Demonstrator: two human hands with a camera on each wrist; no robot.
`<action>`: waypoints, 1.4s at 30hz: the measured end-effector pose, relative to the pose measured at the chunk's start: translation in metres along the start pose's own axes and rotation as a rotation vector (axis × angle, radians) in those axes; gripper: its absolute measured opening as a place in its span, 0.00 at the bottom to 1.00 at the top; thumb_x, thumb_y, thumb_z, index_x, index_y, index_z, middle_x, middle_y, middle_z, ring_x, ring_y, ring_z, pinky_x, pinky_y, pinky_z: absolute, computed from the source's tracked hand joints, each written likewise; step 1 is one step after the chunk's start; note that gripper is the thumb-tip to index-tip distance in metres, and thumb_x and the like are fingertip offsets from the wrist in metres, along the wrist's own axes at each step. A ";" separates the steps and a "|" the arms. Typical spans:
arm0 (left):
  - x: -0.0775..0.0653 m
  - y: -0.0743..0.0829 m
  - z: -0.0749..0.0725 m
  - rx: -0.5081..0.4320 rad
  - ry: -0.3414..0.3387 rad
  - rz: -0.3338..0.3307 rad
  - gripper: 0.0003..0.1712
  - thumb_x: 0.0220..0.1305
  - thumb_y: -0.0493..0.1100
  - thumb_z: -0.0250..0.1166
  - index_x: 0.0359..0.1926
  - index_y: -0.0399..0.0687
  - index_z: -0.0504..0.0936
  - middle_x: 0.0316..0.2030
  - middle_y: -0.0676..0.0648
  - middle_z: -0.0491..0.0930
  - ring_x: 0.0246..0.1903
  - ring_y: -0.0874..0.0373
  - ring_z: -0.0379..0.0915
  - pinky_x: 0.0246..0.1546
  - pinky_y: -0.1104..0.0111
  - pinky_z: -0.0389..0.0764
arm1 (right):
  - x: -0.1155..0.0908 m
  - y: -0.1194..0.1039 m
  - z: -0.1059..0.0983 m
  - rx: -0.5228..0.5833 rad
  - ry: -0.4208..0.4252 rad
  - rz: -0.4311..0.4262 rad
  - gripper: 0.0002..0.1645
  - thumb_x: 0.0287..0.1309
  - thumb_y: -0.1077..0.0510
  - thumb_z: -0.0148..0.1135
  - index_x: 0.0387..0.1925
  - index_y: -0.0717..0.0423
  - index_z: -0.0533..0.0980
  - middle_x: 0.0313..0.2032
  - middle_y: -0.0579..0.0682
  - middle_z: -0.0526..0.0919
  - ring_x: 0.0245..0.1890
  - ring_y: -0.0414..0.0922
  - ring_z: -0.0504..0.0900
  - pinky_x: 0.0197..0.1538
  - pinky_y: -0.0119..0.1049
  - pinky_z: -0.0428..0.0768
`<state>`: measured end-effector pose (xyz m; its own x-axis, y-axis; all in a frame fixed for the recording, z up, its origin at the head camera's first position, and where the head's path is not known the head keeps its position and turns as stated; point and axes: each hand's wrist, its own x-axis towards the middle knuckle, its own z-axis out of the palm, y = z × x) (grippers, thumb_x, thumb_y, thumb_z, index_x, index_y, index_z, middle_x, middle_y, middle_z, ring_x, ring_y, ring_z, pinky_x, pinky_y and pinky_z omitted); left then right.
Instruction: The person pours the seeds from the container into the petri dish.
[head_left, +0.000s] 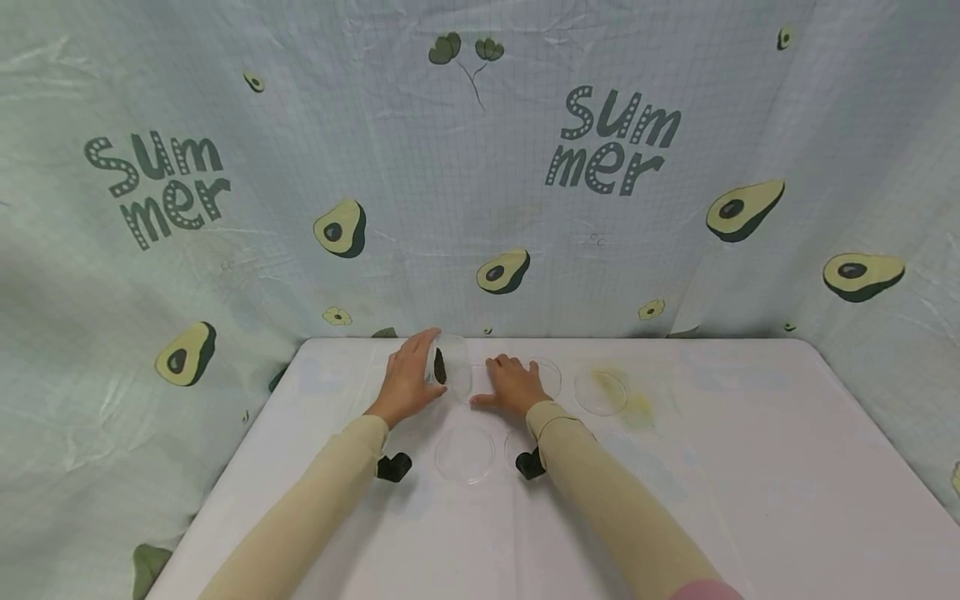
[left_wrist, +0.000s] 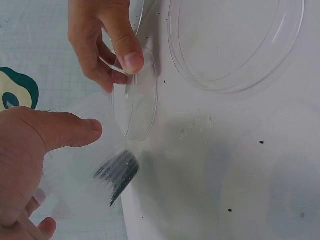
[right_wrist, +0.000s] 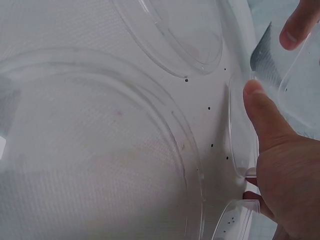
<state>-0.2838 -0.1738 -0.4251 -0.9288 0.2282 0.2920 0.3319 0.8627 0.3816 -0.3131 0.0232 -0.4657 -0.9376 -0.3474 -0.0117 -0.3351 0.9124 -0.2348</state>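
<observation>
My left hand (head_left: pixel 408 379) grips a clear plastic container (head_left: pixel 459 371), tilted on its side, with a patch of fine dark grains (left_wrist: pixel 119 175) inside. To its right, my right hand (head_left: pixel 513 387) pinches the rim of a clear shallow dish (left_wrist: pixel 144 107) between thumb and fingers. That dish stands tilted close beside the container's lower end, as the left wrist view shows. In the right wrist view the thumb (right_wrist: pixel 262 107) lies on the dish's edge, and the other fingers are mostly hidden behind it.
Another clear round dish (head_left: pixel 465 454) lies nearer the person, with more dishes around the right hand, one (head_left: pixel 600 392) farther right. Several dark specks (right_wrist: pixel 209 108) dot the white table (head_left: pixel 750 467). A printed curtain (head_left: pixel 420 167) hangs behind the table's back edge.
</observation>
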 end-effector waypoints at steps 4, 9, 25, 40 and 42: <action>0.000 0.001 0.000 0.000 0.003 0.005 0.53 0.46 0.38 0.77 0.71 0.46 0.59 0.69 0.41 0.63 0.70 0.45 0.56 0.64 0.46 0.62 | -0.001 0.001 0.001 0.007 0.001 0.003 0.51 0.48 0.28 0.64 0.66 0.54 0.67 0.63 0.55 0.72 0.64 0.54 0.71 0.67 0.63 0.62; 0.000 0.003 -0.001 0.014 0.008 0.018 0.53 0.45 0.38 0.78 0.71 0.47 0.59 0.68 0.41 0.63 0.69 0.46 0.57 0.64 0.47 0.63 | -0.002 0.002 0.000 0.009 -0.005 0.009 0.50 0.48 0.28 0.64 0.65 0.53 0.67 0.62 0.54 0.72 0.63 0.53 0.70 0.64 0.63 0.66; 0.002 0.003 0.003 0.110 0.018 0.086 0.53 0.44 0.38 0.78 0.70 0.48 0.60 0.67 0.44 0.64 0.68 0.47 0.59 0.64 0.46 0.64 | -0.005 0.002 0.003 0.015 -0.002 0.027 0.49 0.48 0.28 0.64 0.64 0.52 0.66 0.62 0.54 0.71 0.63 0.52 0.70 0.62 0.62 0.68; 0.004 0.007 0.004 0.114 0.023 0.119 0.54 0.44 0.35 0.78 0.70 0.51 0.60 0.67 0.45 0.64 0.68 0.49 0.58 0.55 0.44 0.69 | -0.006 0.000 0.005 0.010 0.007 0.027 0.49 0.49 0.28 0.63 0.65 0.52 0.66 0.62 0.53 0.71 0.64 0.52 0.69 0.64 0.63 0.66; 0.005 0.007 0.005 0.112 0.019 0.121 0.54 0.43 0.35 0.78 0.70 0.51 0.60 0.67 0.45 0.64 0.68 0.49 0.58 0.53 0.45 0.71 | -0.006 0.000 0.005 0.012 0.006 0.029 0.49 0.49 0.28 0.63 0.65 0.52 0.66 0.63 0.53 0.70 0.64 0.52 0.69 0.64 0.64 0.65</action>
<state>-0.2867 -0.1647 -0.4251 -0.8796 0.3261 0.3465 0.4198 0.8746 0.2425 -0.3071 0.0237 -0.4705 -0.9473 -0.3200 -0.0131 -0.3071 0.9193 -0.2462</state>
